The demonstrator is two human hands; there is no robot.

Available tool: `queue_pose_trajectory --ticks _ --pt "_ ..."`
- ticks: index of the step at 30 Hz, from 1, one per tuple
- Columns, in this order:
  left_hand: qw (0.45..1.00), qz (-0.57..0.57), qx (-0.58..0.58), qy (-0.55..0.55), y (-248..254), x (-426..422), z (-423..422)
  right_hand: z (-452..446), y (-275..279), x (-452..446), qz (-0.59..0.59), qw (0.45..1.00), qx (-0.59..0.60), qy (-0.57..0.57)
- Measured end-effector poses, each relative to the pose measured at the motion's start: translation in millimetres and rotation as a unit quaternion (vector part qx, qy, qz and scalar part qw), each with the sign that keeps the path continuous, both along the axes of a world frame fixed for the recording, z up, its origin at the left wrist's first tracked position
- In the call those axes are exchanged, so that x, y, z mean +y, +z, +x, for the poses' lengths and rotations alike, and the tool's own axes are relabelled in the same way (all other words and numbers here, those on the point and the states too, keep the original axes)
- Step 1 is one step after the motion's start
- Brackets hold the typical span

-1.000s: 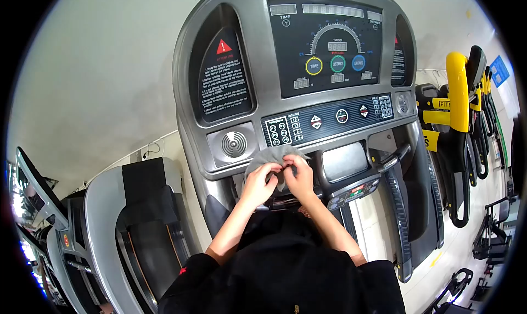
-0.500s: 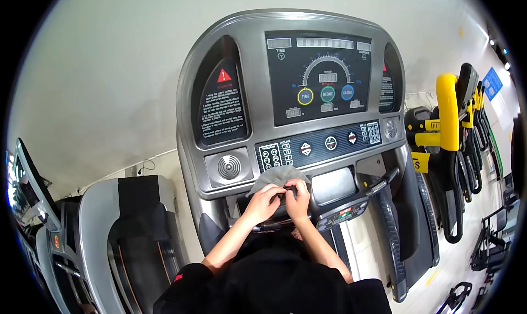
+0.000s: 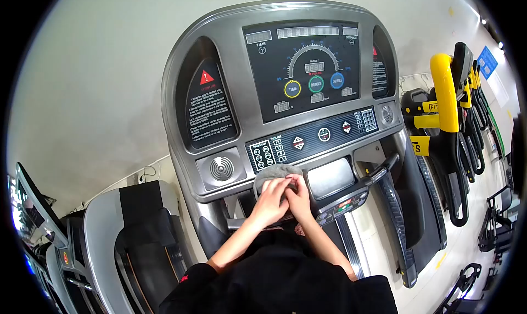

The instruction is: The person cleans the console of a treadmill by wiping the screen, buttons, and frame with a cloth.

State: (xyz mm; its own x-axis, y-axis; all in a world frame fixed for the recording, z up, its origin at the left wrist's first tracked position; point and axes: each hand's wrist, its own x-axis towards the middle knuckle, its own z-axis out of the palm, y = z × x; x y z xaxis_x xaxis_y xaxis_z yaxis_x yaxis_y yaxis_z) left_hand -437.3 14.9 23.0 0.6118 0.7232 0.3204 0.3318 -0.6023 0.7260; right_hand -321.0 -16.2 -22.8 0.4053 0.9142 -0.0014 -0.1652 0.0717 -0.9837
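A crumpled grey cloth (image 3: pixel 276 172) is held in front of the treadmill console (image 3: pixel 252 128), below its button strip. My left hand (image 3: pixel 271 201) has its fingers closed on the cloth from the left side. Close against it, my right hand (image 3: pixel 298 197) grips the cloth from the right, its fingertips touching those of my left hand. The fingers hide most of the lower part of the cloth. Just to the right of my hands is the console's small grey tray (image 3: pixel 331 179).
A second treadmill (image 3: pixel 104 220) stands at the left. At the right is a handrail (image 3: pixel 382 171), with yellow and black gym machines (image 3: pixel 443 94) beyond. A cable (image 3: pixel 147 174) runs along the wall base. A blue sign (image 3: pixel 486 62) hangs at the far right.
The hands have come closer together, with the left fingers now lying over the cloth near the right hand. The view has shifted, and the cloth looks more bunched.
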Motion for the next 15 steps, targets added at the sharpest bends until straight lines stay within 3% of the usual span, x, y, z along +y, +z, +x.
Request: queue_pose_trajectory --ticks 1,5,9,15 --pt "0.997 0.073 0.011 0.009 -2.8 -1.9 -0.8 -4.9 -2.5 -0.9 0.011 1.000 -0.001 -0.004" --pt "0.994 0.090 0.022 0.058 0.8 2.9 -19.1 -21.7 14.3 -5.9 0.060 0.971 -0.232 0.006" --pt "0.983 0.135 0.029 0.122 3.0 11.0 -41.1 -42.0 29.9 -3.2 0.108 0.923 -0.366 0.050" --pt "0.957 0.202 0.008 0.209 -9.1 15.6 -71.3 -62.1 40.1 -9.9 0.165 0.914 -0.345 0.136"
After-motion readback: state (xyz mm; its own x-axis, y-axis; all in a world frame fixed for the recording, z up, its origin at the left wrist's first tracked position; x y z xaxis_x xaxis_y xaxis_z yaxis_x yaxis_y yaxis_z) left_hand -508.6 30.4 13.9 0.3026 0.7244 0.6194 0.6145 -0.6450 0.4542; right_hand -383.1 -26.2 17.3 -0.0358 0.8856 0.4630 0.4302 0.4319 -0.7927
